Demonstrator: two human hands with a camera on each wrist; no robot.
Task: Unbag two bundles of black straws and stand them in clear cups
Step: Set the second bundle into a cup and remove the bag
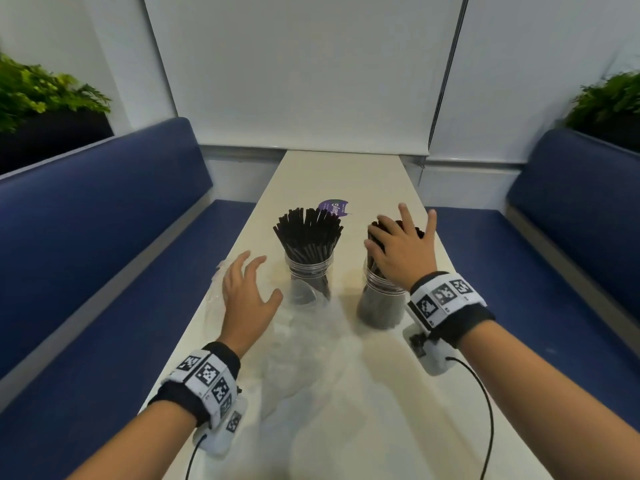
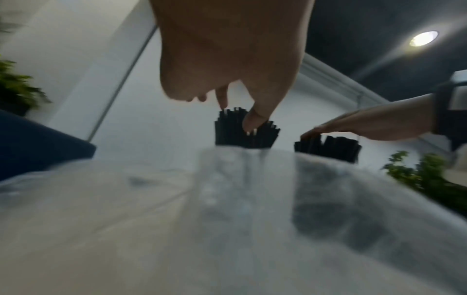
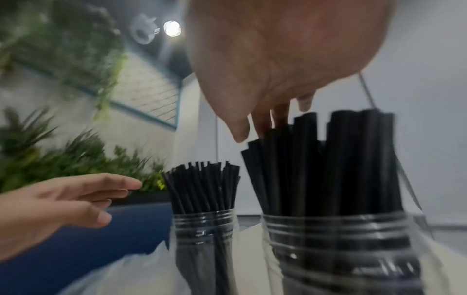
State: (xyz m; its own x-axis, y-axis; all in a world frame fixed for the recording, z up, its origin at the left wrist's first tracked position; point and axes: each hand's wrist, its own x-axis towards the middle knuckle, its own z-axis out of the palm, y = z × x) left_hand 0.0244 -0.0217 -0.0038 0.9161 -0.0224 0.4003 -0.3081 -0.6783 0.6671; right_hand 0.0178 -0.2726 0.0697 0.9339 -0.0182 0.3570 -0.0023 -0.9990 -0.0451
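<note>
Black plastic straws fill both containers on our long cream-coloured desk. We see two clear plastic cups with ribbed rims standing side by side, apart from each other, about midway along the desk. The left clear cup holds a bundle of thin black straws that stand upright and fan outward at the top, well above the rim. The right clear cup holds the second bundle of black straws; these look thicker in the right wrist view, stand upright and are packed closely, filling the cup's mouth.

Our right hand is over the top of the right bundle, fingers spread and straight. From the right wrist view the fingertips appear to touch the upper ends of the straws, though we cannot tell how firmly. Nothing is pinched or gripped.

Our left hand is just left of the left cup, fingers spread and loosely bent, holding nothing and not touching the cup.

Crumpled clear plastic bags lie flat on the desk in front of the cups, reaching under our left hand and lying against the foot of the left cup. A small purple label shows behind the left bundle. Dark blue padded benches run along both sides of the desk, with green plants above their backs.
</note>
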